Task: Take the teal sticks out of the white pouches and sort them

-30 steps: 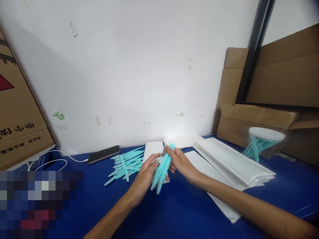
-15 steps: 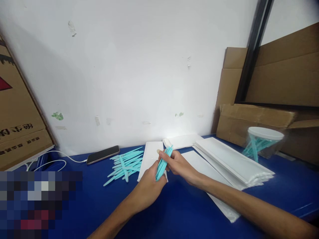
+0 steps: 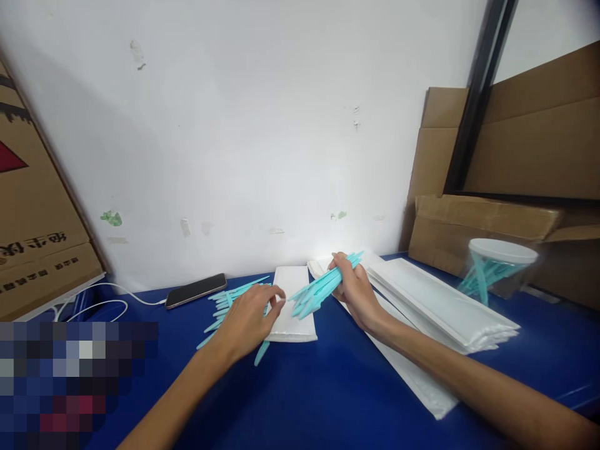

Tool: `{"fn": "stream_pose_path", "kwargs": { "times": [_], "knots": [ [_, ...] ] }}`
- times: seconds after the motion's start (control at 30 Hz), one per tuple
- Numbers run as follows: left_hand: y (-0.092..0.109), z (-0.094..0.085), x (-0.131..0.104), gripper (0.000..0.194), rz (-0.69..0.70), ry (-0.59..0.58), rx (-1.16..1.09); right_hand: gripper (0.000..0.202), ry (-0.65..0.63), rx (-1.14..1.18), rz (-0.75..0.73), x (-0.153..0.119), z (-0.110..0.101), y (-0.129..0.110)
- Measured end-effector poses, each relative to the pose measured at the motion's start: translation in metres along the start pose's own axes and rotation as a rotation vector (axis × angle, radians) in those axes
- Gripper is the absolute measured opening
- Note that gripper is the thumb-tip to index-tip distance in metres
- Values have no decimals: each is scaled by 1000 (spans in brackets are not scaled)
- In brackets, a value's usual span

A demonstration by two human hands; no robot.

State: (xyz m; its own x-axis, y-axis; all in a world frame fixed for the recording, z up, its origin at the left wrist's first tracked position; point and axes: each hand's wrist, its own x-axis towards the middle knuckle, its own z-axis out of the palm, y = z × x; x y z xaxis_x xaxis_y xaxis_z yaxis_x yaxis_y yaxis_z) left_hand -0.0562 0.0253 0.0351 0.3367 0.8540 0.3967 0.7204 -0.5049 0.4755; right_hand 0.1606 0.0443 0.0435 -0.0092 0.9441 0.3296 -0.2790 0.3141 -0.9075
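Note:
My right hand (image 3: pixel 357 290) grips a bundle of slim turquoise plastic sticks (image 3: pixel 315 294) with tapered ends, held tilted above a white flat packet (image 3: pixel 293 328). My left hand (image 3: pixel 250 319) is over a loose pile of the same sticks (image 3: pixel 241 290), its fingers curved and the thumb near the index fingertip. I see nothing between those two fingers. The hand covers much of the pile. One stick (image 3: pixel 261 354) pokes out below it on the blue tabletop (image 3: pixel 281 400).
A phone (image 3: pixel 197 290) with a white cable (image 3: pixel 126 289) lies at the left. On the right are stacked white packets (image 3: pixel 445 300) and a clear, white-topped container (image 3: pixel 502 251) of turquoise sticks. Cardboard boxes (image 3: pixel 482 219) stand against the wall, another box (image 3: pixel 37 187) at far left.
My hands have parted. The left has let go of the bundle and moved left over the pile; the right has carried the bundle rightward. A stick now shows below my left hand.

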Motion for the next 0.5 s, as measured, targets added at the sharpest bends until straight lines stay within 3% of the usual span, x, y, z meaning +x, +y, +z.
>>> {"fn": "stream_pose_path", "kwargs": {
  "times": [0.07, 0.17, 0.37, 0.5],
  "knots": [
    [-15, -5, -2, 31, 48, -136, 142, 36, 12, -29, -28, 2, -2, 0],
    [-24, -7, -7, 36, 80, -210, 200, 37, -9, -106, -72, 0, -2, 3],
    [-8, -1, -8, 23, 177, -280, 387, 37, -39, -298, -179, -6, 0, 9],
    [-3, 4, -4, 28, 220, -302, 539, 36, -48, -354, -270, -7, -2, 10]
  ]
}}
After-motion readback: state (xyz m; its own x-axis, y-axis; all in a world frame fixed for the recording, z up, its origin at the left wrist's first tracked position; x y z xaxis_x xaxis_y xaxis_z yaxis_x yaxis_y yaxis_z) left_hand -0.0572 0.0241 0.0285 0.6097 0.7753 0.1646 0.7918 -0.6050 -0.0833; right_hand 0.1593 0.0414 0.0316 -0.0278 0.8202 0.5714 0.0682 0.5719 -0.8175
